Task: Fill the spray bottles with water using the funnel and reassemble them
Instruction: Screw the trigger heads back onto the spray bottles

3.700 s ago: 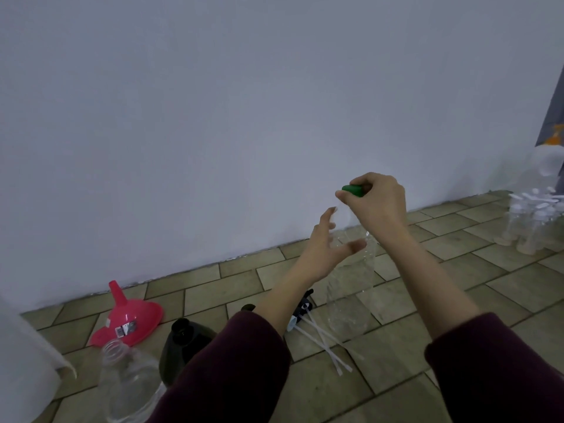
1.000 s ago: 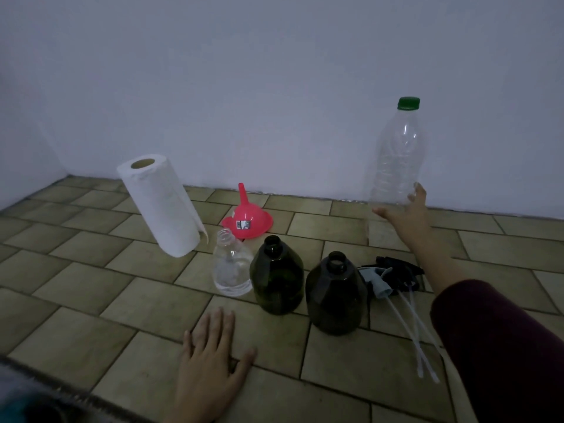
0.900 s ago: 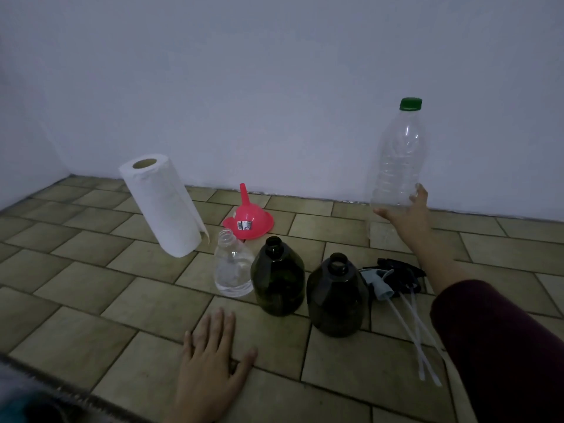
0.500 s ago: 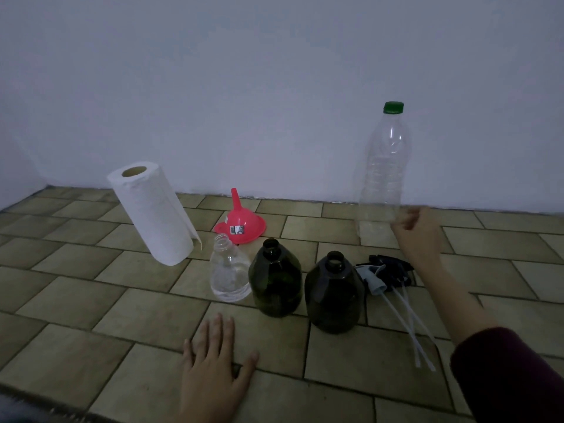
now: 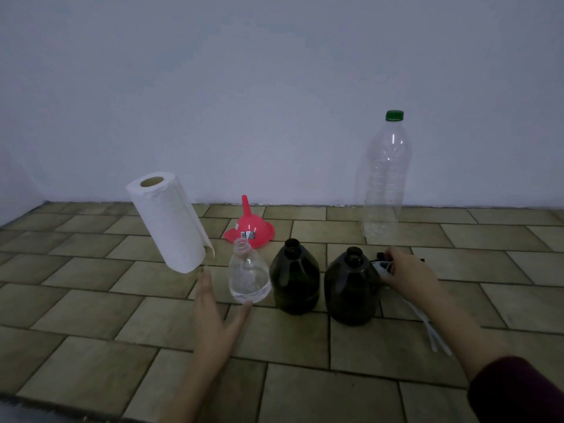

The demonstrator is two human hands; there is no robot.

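Three small bottles stand in a row on the tiled floor (image 5: 91,300), all without caps. At the row's left end is a clear bottle (image 5: 248,274) with a shallow layer of water in its bottom. Beside it is a dark bottle (image 5: 294,277), and next to that a second dark bottle (image 5: 351,288); their tinted walls hide whatever may be inside. The necks of both are open.

Behind the clear bottle, a pink funnel (image 5: 250,227) sits upside down on the floor, wide mouth down and spout pointing up, with a small label on its side. A roll of paper towel (image 5: 169,222) stands to the left of it, near the wall. Well off to the right, by the wall, a tall clear plastic bottle (image 5: 384,178) stands upright with a green cap (image 5: 394,115) screwed on; it looks empty.

The left hand (image 5: 213,315) is just beside the clear bottle, fingers straight and held together, thumb spread out toward the bottle's base; whether the thumb touches it cannot be told. The right hand (image 5: 409,274) reaches just right of the second dark bottle, its fingers curled over the spray heads (image 5: 381,265) lying on the floor there. White dip tubes (image 5: 435,337) trail out from under the wrist toward the viewer.
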